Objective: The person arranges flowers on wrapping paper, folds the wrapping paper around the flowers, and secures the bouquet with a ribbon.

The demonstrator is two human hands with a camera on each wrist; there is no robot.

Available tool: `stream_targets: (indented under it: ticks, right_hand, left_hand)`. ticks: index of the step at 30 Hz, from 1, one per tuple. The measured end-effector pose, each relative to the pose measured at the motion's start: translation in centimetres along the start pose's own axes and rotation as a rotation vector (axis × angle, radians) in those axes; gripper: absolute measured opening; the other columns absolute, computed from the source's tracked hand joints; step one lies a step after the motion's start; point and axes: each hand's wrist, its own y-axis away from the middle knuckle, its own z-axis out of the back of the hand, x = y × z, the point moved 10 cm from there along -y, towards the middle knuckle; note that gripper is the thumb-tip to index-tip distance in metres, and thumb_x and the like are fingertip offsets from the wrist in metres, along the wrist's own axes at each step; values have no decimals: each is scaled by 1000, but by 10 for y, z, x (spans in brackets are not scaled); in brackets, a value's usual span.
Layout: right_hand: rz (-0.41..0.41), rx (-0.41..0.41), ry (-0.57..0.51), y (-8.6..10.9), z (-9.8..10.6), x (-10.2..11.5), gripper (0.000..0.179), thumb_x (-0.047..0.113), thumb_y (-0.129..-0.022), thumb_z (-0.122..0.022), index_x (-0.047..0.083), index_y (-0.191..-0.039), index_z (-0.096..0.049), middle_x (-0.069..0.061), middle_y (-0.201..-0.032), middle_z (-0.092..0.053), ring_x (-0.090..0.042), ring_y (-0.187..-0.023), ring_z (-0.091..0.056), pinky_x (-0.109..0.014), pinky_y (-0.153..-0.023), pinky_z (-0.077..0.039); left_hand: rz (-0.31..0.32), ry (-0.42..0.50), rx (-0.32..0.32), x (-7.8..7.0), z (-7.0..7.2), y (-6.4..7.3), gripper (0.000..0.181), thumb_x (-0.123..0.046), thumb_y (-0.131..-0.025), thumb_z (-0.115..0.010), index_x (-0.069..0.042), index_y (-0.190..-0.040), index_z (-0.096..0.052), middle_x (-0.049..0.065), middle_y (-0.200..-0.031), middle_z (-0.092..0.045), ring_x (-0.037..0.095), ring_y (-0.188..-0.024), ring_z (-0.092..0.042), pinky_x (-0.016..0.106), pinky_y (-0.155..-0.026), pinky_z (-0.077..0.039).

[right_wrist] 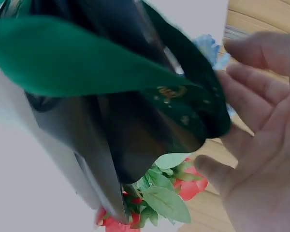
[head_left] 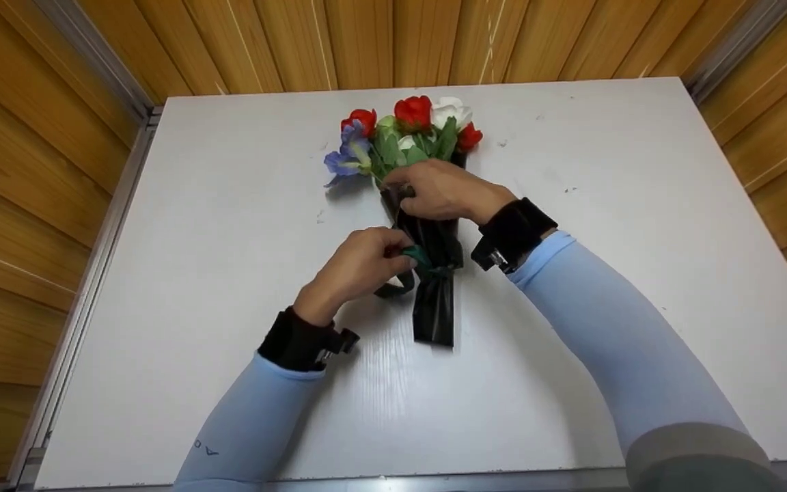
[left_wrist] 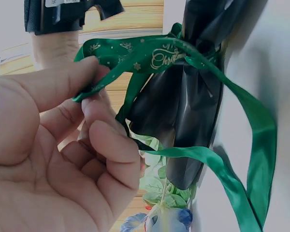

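Note:
A bouquet wrapped in black paper (head_left: 434, 318) lies on the white table, its narrow end toward me. Red flowers (head_left: 412, 113), a white flower (head_left: 451, 111) and a blue-purple one (head_left: 346, 154) fan out at the far end. Green satin ribbon (left_wrist: 263, 140) with gold Christmas print is tied around the wrap's narrow part. My left hand (head_left: 359, 263) pinches a loop of this ribbon between thumb and fingertips, left of the tie. Over the wrap's upper part is my right hand (head_left: 448, 191), thumb and fingers apart; in the right wrist view a ribbon loop hangs right at its fingers.
The white table (head_left: 229, 171) has a metal frame (head_left: 110, 225) along its left edge. Wood-look panels (head_left: 359, 44) stand behind it and at both sides. Each wrist wears a black strap with a small camera.

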Motion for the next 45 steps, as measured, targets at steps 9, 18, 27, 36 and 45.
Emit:
stream_targets:
  ticks: [9, 18, 27, 36, 45]
  right_hand:
    - [41, -345, -61, 33, 37, 7, 22, 18, -101, -62, 7, -111, -78, -7, -107, -76, -25, -103, -67, -43, -94, -51]
    - [89, -318, -241, 73, 8, 13, 27, 34, -99, -73, 11, -112, -77, -4, -103, -72, -19, -95, -65, -37, -83, -51]
    - [10, -329, -331, 89, -16, 10, 41, 26, -93, -79, 11, -130, -68, -2, -93, -73, -15, -83, -67, -34, -74, -52]
    - [71, -383, -178, 94, -10, 20, 22, 15, -96, -76, 5, -116, -75, -9, -103, -75, -22, -90, -70, -38, -78, -55]
    - [72, -418, -128, 93, -7, 19, 13, 14, -96, -75, 6, -106, -79, -8, -101, -76, -23, -89, -70, -40, -78, -56]
  left_hand:
    - [-8, -17, -75, -4, 8, -4, 8, -21, -100, -69, -16, -103, -74, 1, -91, -62, 17, -81, -57, 33, -73, -45]
    - [-42, 6, -163, -13, 13, -10, 11, -22, -100, -71, -14, -107, -74, 2, -90, -65, 17, -79, -56, 31, -71, -43]
    - [-55, 54, -161, -7, 3, -12, 26, -22, -96, -76, -11, -112, -58, 1, -93, -64, 15, -84, -60, 28, -74, -47]
    - [-29, 72, -114, -1, 15, -13, 28, 0, -96, -58, -7, -123, -57, 7, -107, -67, 19, -95, -64, 33, -82, -51]
    - [85, -177, -200, 6, 40, -52, 31, -16, -104, -58, -9, -134, -62, 11, -118, -64, 26, -104, -61, 40, -89, -49]
